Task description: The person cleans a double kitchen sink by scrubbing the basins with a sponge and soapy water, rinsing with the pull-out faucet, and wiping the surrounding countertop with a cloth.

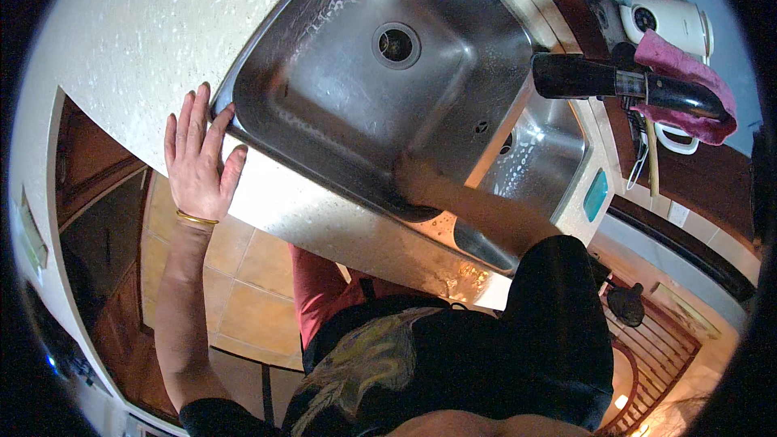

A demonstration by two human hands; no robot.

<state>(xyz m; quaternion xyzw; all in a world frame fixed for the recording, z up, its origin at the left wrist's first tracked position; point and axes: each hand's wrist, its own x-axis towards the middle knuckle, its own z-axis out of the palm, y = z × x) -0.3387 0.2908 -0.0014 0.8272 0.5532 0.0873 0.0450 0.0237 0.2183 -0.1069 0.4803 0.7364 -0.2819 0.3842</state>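
My left hand (200, 158) lies palm down on the speckled countertop (127, 30), its fingers spread. The index fingertip touches the corner of the steel sink's rim (223, 100). Inside the near side of the large sink basin (358, 91) is my right hand (419, 179), in deep shadow. Its fingers are too dark to make out, and anything they may hold is hidden. The basin's round drain (396, 46) is uncovered by either hand. A smaller basin (540, 139) with wet, foamy spots sits beyond my right forearm.
A black faucet (573, 76) reaches over the sink divider, with a pink cloth (692, 60) draped about its base. A white appliance (668, 24) stands behind it. A teal object (596, 195) rests by the small basin. Tiled floor (255, 279) shows below the counter edge.
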